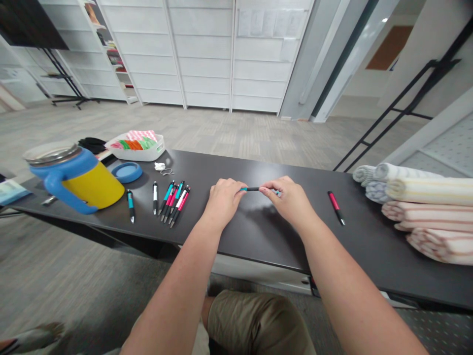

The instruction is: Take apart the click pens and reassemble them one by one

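Between my two hands, just above the middle of the dark table, a teal and black pen (253, 189) lies level. My left hand (224, 196) is closed on its left end, where a bit of teal shows. On the other side, the fingertips of my right hand (285, 193) pinch the black part, and a touch of teal shows among those fingers. Whether the pen is in one piece or two, I cannot tell. Left of my hands lies a group of several pens (174, 203) in teal, pink and white. A single pink pen (336, 207) rests to the right.
A blue and yellow mug (88, 182) stands at the left beside a blue lid (126, 172), a teal pen (130, 206) and a white pen (155, 198). Behind is a white basket (138, 155) of colourful packets. Rolled towels (432, 209) are stacked on the right of the table (254, 236).
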A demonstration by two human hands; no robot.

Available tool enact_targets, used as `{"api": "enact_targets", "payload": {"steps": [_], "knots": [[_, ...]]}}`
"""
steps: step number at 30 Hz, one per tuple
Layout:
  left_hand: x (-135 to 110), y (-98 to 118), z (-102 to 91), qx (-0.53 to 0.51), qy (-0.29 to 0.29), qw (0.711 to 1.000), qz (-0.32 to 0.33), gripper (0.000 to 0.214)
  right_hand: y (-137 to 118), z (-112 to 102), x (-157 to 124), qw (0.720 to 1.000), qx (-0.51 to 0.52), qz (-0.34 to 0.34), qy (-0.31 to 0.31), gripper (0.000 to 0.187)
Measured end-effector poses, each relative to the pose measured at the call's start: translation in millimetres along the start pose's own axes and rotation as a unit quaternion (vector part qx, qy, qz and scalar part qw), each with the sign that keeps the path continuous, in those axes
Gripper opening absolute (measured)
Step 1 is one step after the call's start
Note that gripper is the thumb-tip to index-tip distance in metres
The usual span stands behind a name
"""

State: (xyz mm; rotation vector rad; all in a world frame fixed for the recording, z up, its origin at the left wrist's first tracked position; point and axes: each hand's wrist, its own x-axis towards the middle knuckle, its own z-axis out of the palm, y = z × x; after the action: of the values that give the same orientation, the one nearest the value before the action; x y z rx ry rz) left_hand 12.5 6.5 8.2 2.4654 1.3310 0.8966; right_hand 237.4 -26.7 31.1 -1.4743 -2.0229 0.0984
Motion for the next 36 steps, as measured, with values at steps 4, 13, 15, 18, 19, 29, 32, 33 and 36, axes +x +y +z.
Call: {"api": "enact_targets", "payload": {"steps": [4, 13, 15, 18, 19, 29, 32, 33, 36], "knots": [[-0.4, 2.6, -1.3, 0.011, -0.002, 1.000, -0.002, 0.021, -0.6, 2.5, -0.4, 0.999, -0.014, -0.016, -0.025, 0.035], [-1.1, 3.4, -1.1, 0.027, -0.006, 1.000, 0.010, 0.021, 0.8, 5.7, -0.8, 0.999, -0.032, -0.011, -0.043, 0.037], [-1.0, 3.3, -1.1, 0.031, -0.008, 0.999, 0.010, 0.021, 0.5, 5.5, -0.8, 0.999, -0.031, -0.004, -0.042, 0.034], [-0.8, 3.1, -0.9, 0.036, -0.010, 0.999, 0.007, 0.020, 0.1, 5.9, -0.9, 0.998, -0.034, -0.015, -0.054, 0.035], [-0.8, 2.9, -0.7, 0.036, -0.009, 0.999, 0.006, 0.020, 0.0, 6.0, -1.0, 0.997, -0.036, -0.016, -0.059, 0.036], [-1.1, 2.5, 0.4, 0.036, -0.009, 0.999, 0.006, 0.020, -0.9, 5.0, -0.1, 0.998, -0.024, -0.012, -0.063, 0.038], [-1.2, 3.3, 0.1, 0.035, -0.005, 0.999, 0.004, 0.018, -1.3, 4.6, -0.1, 0.997, -0.024, -0.017, -0.067, 0.033], [-1.3, 3.8, -0.2, 0.033, -0.006, 0.999, 0.006, 0.017, -1.2, 4.5, -0.1, 0.997, -0.025, -0.024, -0.069, 0.034], [-2.2, 7.0, -2.1, 0.031, -0.007, 0.999, 0.019, 0.014, -0.7, 4.9, -0.3, 0.997, -0.028, -0.022, -0.065, 0.040]]}}
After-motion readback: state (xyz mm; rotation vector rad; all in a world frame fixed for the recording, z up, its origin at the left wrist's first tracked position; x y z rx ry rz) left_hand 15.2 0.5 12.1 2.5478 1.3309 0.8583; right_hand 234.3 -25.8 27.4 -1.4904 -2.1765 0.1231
